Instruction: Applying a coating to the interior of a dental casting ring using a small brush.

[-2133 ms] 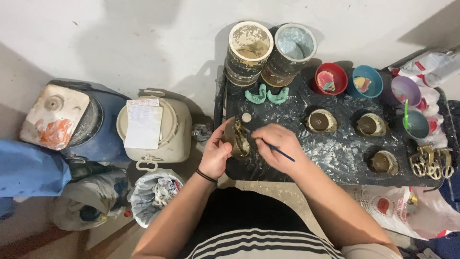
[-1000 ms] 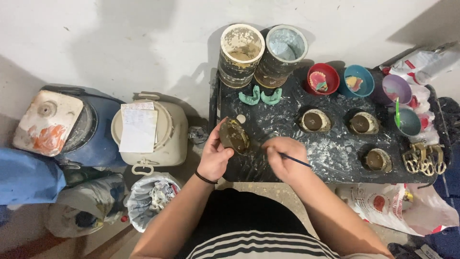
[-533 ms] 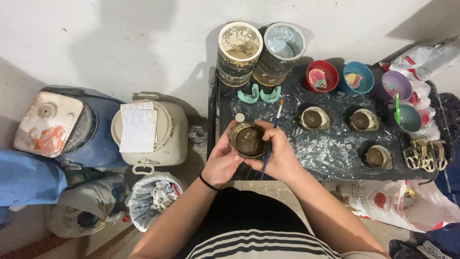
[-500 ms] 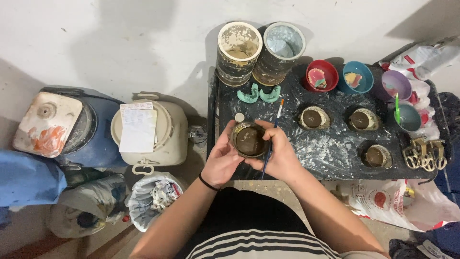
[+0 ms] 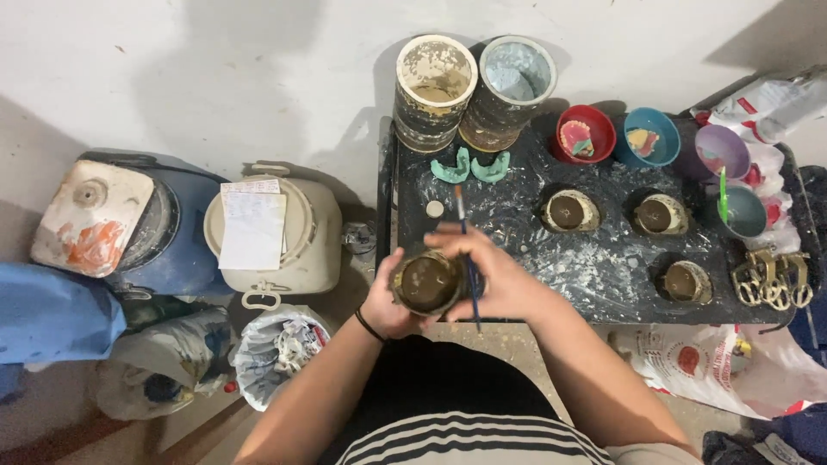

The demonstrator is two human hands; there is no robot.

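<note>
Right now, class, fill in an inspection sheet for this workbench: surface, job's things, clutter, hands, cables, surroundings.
Surface: black table, spattered white.
Job's things: round metal flask; thin brush.
Clutter: three similar flasks, coloured bowls, two tall tubs, green trays, brass clamps.
Hands: left hand and right hand grip the flask; right holds the brush too.
Cables: nothing seen.
Surroundings: lidded buckets, bagged waste, white wall.

Brown-gold flask (image 5: 427, 283), blue brush (image 5: 469, 263), black white-specked table (image 5: 594, 267), red bowl (image 5: 586, 135).
</note>
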